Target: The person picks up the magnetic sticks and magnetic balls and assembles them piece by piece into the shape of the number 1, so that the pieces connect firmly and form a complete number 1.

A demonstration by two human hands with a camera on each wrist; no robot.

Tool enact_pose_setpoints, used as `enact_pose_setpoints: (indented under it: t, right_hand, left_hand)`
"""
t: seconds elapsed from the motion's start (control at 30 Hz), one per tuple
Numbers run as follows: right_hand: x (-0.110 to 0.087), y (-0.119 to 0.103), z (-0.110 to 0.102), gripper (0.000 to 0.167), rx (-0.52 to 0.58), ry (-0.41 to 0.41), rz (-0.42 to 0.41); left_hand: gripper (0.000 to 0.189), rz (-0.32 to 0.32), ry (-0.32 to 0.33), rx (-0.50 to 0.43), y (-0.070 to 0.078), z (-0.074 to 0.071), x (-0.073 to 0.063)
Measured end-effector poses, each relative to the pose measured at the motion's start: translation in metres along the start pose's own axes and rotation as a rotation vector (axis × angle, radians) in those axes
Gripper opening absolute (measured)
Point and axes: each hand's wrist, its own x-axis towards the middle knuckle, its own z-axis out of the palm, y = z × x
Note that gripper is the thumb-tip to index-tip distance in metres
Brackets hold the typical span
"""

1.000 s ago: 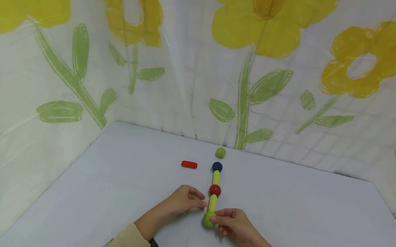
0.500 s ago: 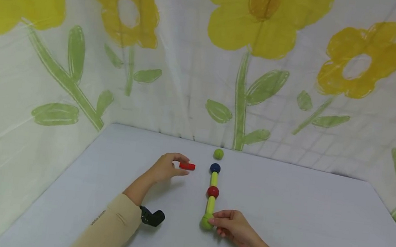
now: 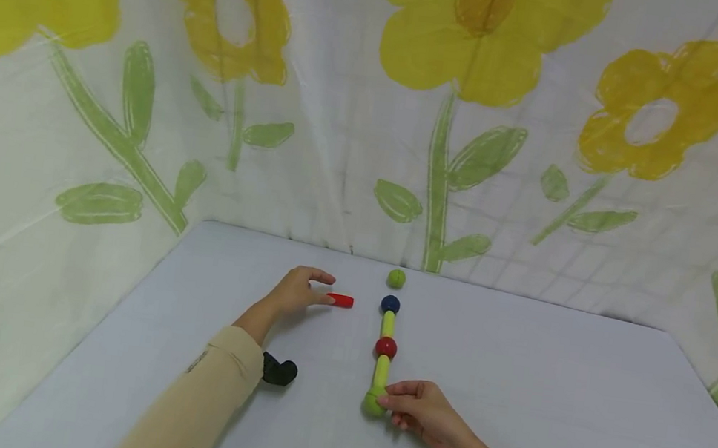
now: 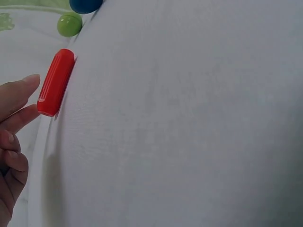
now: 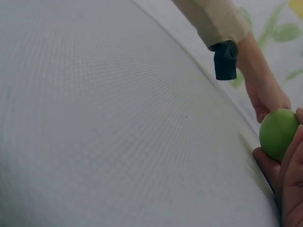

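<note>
Between thumb and fingers, my right hand [image 3: 426,414] pinches the green ball [image 3: 374,401] at the near end of a straight chain. From that ball the chain runs away through a yellow-green rod [image 3: 382,372], a red ball [image 3: 386,348] and another yellow-green rod [image 3: 388,324] to a blue ball [image 3: 390,304]. My left hand [image 3: 298,291] is at the left end of a short red rod [image 3: 341,301], thumb and forefinger spread apart. In the left wrist view the fingertips come right up to the grooved red rod [image 4: 56,82]; whether they touch it I cannot tell.
A loose green ball [image 3: 396,279] lies just beyond the blue ball, near the far edge of the white table [image 3: 513,392]. Behind the table hangs a white cloth [image 3: 342,140] with painted flowers. A black wrist device [image 3: 279,371] sticks out from the left sleeve.
My left hand has moved away from beside the chain, forward and left to the red rod, its fingers spreading. My right hand keeps its pinch on the near green ball.
</note>
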Motion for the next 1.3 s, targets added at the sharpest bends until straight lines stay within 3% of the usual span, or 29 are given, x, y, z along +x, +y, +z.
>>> enact_pose_setpoints:
  t: [0.33, 1.07, 1.3]
  right_hand:
    - [-0.001, -0.001, 0.001, 0.031, 0.014, -0.022, 0.002]
    - [0.0, 0.001, -0.002, 0.033, 0.018, -0.036, 0.008]
    - [-0.001, 0.0, -0.001, 0.035, 0.01, -0.034, 0.008]
  left_hand:
    - [0.032, 0.012, -0.059, 0.017, -0.003, 0.003, 0.007]
    - [0.025, 0.019, 0.004, 0.154, -0.008, 0.015, 0.008]
    - [0.023, 0.073, 0.041, 0.16, -0.007, 0.015, 0.007]
